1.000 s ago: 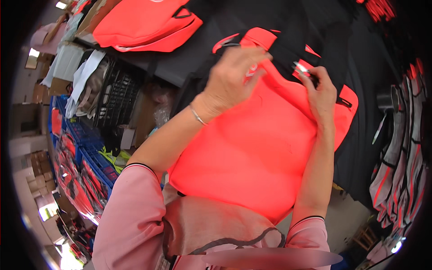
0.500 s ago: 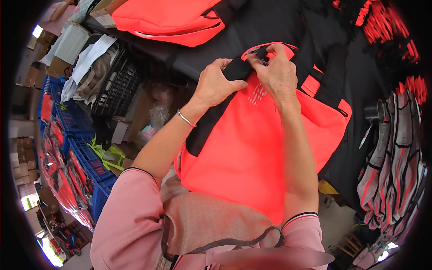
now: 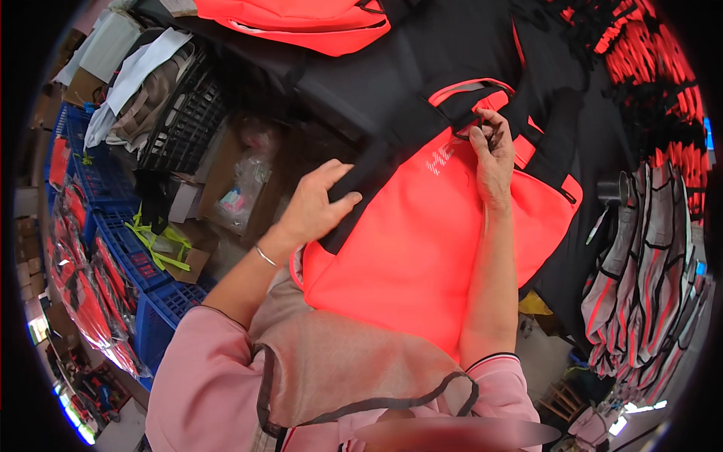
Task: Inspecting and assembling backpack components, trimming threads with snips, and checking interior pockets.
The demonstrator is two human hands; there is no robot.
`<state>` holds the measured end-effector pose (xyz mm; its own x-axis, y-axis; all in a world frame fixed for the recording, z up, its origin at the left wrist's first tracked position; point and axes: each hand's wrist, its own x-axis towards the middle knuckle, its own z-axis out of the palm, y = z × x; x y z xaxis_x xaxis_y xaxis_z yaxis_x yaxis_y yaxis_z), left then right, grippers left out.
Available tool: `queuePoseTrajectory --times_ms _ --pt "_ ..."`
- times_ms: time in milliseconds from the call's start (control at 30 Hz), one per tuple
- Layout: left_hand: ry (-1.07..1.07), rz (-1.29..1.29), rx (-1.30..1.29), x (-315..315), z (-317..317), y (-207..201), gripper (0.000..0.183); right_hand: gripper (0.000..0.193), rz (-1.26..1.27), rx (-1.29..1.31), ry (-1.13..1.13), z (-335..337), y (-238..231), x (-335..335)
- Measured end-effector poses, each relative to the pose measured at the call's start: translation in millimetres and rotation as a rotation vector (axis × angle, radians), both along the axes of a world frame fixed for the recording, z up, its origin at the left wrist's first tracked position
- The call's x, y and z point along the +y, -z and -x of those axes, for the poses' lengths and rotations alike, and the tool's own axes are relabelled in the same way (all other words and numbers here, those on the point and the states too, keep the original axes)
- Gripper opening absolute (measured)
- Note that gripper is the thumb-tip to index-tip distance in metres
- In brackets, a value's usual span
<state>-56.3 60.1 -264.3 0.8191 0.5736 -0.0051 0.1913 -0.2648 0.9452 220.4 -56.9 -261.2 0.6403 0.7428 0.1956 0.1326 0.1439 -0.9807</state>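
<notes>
A bright coral-red bag (image 3: pixel 399 256) with black side panels and a zipped opening lies in front of me, its lower end against my body. My left hand (image 3: pixel 316 202) grips the edge of the black side panel (image 3: pixel 367 184), thumb and fingers on either side of the fabric. Near the bag's top, beside a pale printed mark, my right hand (image 3: pixel 493 162) is closed in a pinch. Something small and dark shows between its fingers, too small to name. A red-edged black flap (image 3: pixel 471 92) curves just beyond that hand.
Another coral-red bag (image 3: pixel 301 30) lies at the far edge on black fabric. To the left stand a black basket (image 3: pixel 184 113) of cloth and blue crates (image 3: pixel 169 305) beside plastic-wrapped red items. Grey straps (image 3: pixel 640 264) hang at right, below bundles of red and black pieces (image 3: pixel 648 53).
My left hand has moved from the bag's top down and left along its black side. My right hand has shifted slightly right and down, and the red-edged flap shows more.
</notes>
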Motion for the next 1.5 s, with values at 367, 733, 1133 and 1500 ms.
queuePoseTrajectory --times_ms 367,733,1133,1500 --pt "-0.139 -0.211 -0.043 -28.5 11.2 6.3 0.048 0.024 -0.062 0.089 0.009 -6.7 22.9 -13.2" --pt "0.013 0.358 0.245 -28.6 76.1 26.1 0.106 0.025 0.051 -0.101 0.137 -5.4 17.2 -2.3" --pt "-0.372 -0.057 0.097 -73.3 75.5 22.7 0.06 0.025 0.057 -0.117 0.174 -17.1 28.2 -5.1" --pt "-0.372 -0.211 0.069 -76.6 77.6 37.9 0.062 0.024 0.032 -0.1 0.162 -17.8 27.9 0.2"
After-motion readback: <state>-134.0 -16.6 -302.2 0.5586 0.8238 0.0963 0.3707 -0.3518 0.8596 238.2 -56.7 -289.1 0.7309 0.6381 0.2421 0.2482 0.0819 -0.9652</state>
